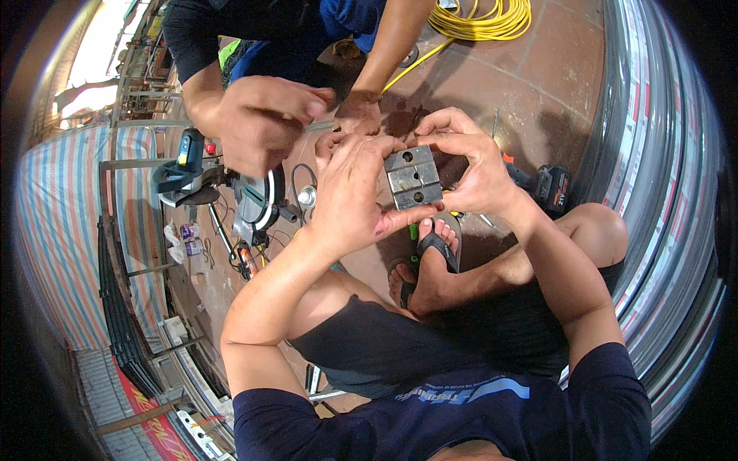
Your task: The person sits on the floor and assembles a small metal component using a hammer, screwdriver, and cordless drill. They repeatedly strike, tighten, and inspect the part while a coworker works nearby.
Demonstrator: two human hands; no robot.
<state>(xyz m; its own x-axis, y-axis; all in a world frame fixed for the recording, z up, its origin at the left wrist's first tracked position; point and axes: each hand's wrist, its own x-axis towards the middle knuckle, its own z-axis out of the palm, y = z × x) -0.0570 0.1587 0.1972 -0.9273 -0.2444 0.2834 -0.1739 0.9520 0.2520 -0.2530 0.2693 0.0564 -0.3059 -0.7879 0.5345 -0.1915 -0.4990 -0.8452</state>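
A dark grey metal block (413, 181) with grooves across its face and several round holes is held up in front of me. My left hand (346, 188) grips its left side, thumb along the lower edge. From the right, my right hand (475, 165) curls round the block, thumb at its lower corner and fingers at the upper one. Just beyond, a co-worker's hand (265, 119) is blurred by motion, and that person's other hand (358, 114) hangs close to my left fingers. What that second hand touches is hidden.
A miter saw (257, 207) stands on the tiled floor to the left. Behind my right wrist lies a cordless power tool (550, 188). A yellow hose coil (492, 21) lies at the far side. Long stacked metal profiles (653, 154) line the right; a striped tarp (77, 207) hangs left.
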